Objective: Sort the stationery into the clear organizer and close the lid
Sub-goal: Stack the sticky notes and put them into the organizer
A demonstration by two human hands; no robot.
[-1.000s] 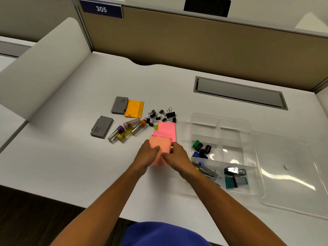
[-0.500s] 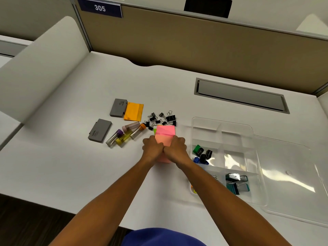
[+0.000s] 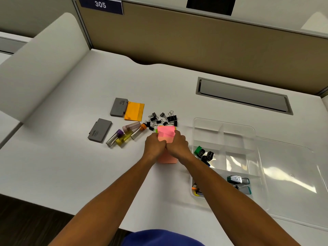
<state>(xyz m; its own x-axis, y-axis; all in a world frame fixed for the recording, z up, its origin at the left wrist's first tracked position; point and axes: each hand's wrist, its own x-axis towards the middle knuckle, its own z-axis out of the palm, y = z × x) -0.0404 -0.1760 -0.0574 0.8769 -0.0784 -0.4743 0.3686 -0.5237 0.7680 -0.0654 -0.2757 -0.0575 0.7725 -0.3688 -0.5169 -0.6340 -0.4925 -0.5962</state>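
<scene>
White bench (image 3: pixel 71 166) carries everything; the clear organizer (image 3: pixel 255 139) sits at the right with its lid (image 3: pixel 292 183) lying open beside it. Both hands, left hand (image 3: pixel 154 146) and right hand (image 3: pixel 178 146), touch side by side, fingers curled around a pink sticky-note stack (image 3: pixel 166 134) just left of the organizer. Black binder clips (image 3: pixel 164 118) lie beyond.

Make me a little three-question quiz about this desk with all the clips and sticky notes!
1. True or false: the clear plastic organizer has its lid on.
2. What are both hands gathering?
3. The small black binder clips lie: A in the organizer, B on the white desk, C in a hand.

Key:
1. False; the clear lid lies beside it.
2. The left hand and right hand hold the pink sticky notes.
3. B
</scene>
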